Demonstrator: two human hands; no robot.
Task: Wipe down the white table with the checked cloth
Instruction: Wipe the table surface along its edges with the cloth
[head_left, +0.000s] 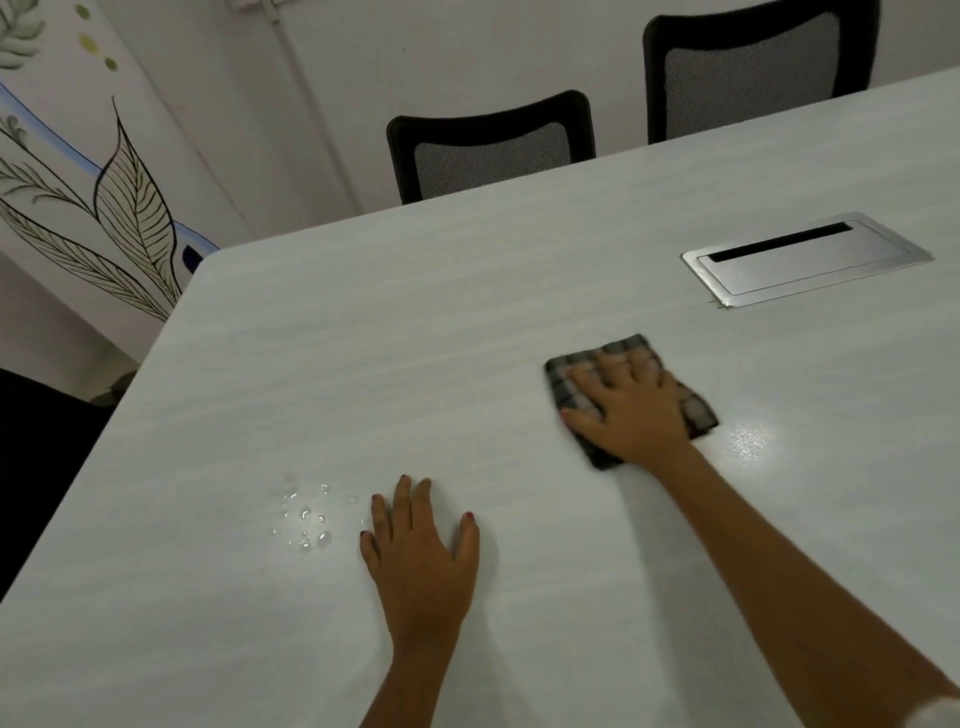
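The white table (395, 332) fills most of the view. A dark checked cloth (563, 387) lies folded on it right of centre. My right hand (631, 410) presses flat on the cloth with straight, spread fingers. My left hand (421, 551) rests flat on the bare tabletop near the front, fingers spread. Water drops (306, 517) sit just left of my left hand. A wet shiny patch (748, 441) shows right of the cloth.
A silver cable hatch (805, 260) is set into the tabletop at the back right. Two black mesh chairs (493, 148) (753, 73) stand behind the far edge. A wall painted with leaves (130, 208) is at the left.
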